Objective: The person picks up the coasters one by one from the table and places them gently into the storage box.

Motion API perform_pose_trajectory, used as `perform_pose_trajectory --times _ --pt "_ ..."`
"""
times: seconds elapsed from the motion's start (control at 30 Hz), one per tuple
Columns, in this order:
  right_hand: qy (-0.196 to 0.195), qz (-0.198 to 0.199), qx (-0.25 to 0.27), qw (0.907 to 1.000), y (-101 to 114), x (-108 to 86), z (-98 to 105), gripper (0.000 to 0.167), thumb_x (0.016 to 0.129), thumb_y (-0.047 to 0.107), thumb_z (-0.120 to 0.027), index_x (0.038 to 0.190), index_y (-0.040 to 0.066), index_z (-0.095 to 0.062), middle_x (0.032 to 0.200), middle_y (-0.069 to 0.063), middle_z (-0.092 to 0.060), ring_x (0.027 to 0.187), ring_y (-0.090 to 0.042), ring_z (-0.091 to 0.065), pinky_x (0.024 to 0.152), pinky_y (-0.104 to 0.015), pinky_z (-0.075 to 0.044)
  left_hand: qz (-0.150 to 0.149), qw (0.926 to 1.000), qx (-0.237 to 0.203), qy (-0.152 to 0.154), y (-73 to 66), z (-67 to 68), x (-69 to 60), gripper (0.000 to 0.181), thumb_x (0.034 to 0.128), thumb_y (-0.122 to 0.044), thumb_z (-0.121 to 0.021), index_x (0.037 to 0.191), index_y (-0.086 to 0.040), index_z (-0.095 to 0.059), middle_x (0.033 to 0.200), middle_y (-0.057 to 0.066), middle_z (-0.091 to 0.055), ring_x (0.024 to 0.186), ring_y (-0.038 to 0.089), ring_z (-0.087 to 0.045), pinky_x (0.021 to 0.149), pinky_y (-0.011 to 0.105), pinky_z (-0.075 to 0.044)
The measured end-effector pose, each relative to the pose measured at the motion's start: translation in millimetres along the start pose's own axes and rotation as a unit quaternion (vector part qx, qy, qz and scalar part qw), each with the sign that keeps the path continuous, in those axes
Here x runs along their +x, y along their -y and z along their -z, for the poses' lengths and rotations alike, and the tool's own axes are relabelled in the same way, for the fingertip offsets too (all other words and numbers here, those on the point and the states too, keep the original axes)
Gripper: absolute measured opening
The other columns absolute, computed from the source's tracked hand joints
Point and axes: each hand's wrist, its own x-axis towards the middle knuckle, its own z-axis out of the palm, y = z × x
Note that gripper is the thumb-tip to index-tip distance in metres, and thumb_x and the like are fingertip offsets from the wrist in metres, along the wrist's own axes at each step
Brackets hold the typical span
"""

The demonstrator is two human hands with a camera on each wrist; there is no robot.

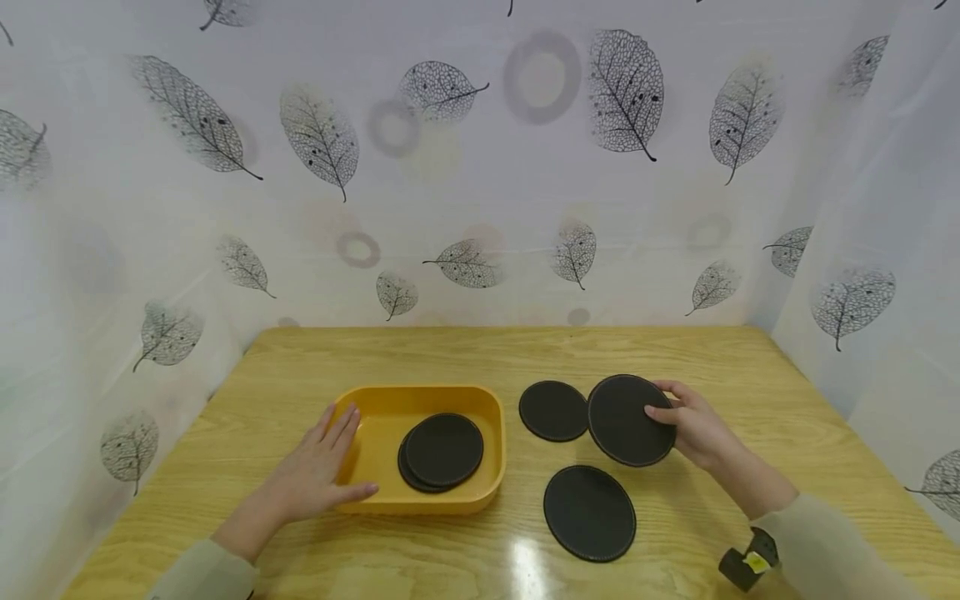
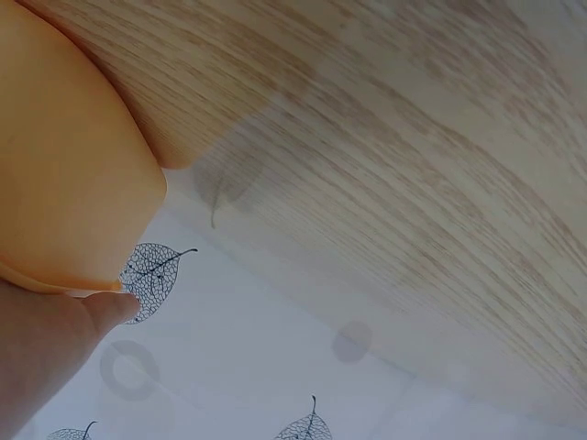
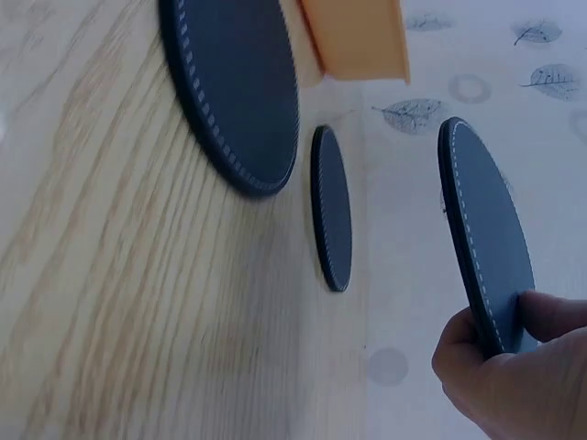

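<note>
In the head view, my right hand (image 1: 697, 425) pinches a black round coaster (image 1: 626, 429) by its right edge, thumb on its face. The right wrist view shows this coaster (image 3: 486, 225) raised above the table, with pale stitching round its rim. Two more black coasters lie on the table, a farther one (image 1: 553, 411) and a nearer one (image 1: 590, 513). My left hand (image 1: 311, 479) rests at the left end of a yellow plastic bin (image 1: 491, 492), fingers straight and spread over the rim. Inside the bin, two black coasters (image 1: 446, 450) overlap.
The light wood table (image 1: 390, 354) carries the bin left of centre and the loose coasters to its right. A white curtain (image 1: 480, 183) printed with dark leaves surrounds the table's back and sides. A small black device (image 1: 746, 567) sits at my right wrist.
</note>
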Motion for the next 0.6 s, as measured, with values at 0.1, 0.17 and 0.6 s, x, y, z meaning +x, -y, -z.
perform_pose_trajectory --times 0.1,0.17,0.6 --pt "-0.003 0.001 0.034 0.9994 1.9 -0.3 -4.6 0.044 0.089 0.001 -0.047 0.124 -0.008 -0.021 0.104 -0.015 -0.047 0.082 -0.015 -0.06 0.07 -0.03 -0.05 0.0 1.0 -0.001 0.0 -0.3 0.1 0.2 0.095 0.0783 -0.06 -0.05 0.137 0.008 -0.019 0.144 0.021 -0.011 0.13 0.04 0.0 0.099 0.054 -0.017" --pt "-0.004 0.001 0.057 0.9984 2.8 -0.5 -7.2 0.041 0.089 0.001 -0.047 0.121 -0.006 -0.023 0.099 -0.01 -0.05 0.081 -0.015 -0.061 0.069 -0.029 -0.05 0.0 1.0 -0.002 -0.001 -0.5 0.2 0.4 0.095 0.0782 -0.059 -0.051 0.137 0.008 -0.019 0.144 0.021 -0.011 0.13 0.04 0.0 0.099 0.054 -0.017" --pt "0.005 0.0 0.154 0.9881 8.8 2.6 -29.3 0.024 0.087 -0.006 -0.044 0.106 -0.002 -0.03 0.093 -0.007 -0.051 0.077 -0.014 -0.058 0.065 -0.026 -0.047 -0.002 1.0 0.002 0.0 -1.7 1.8 0.3 0.094 0.0784 -0.06 -0.05 0.136 0.009 -0.02 0.144 0.022 -0.012 0.128 0.042 -0.003 0.099 0.054 -0.018"
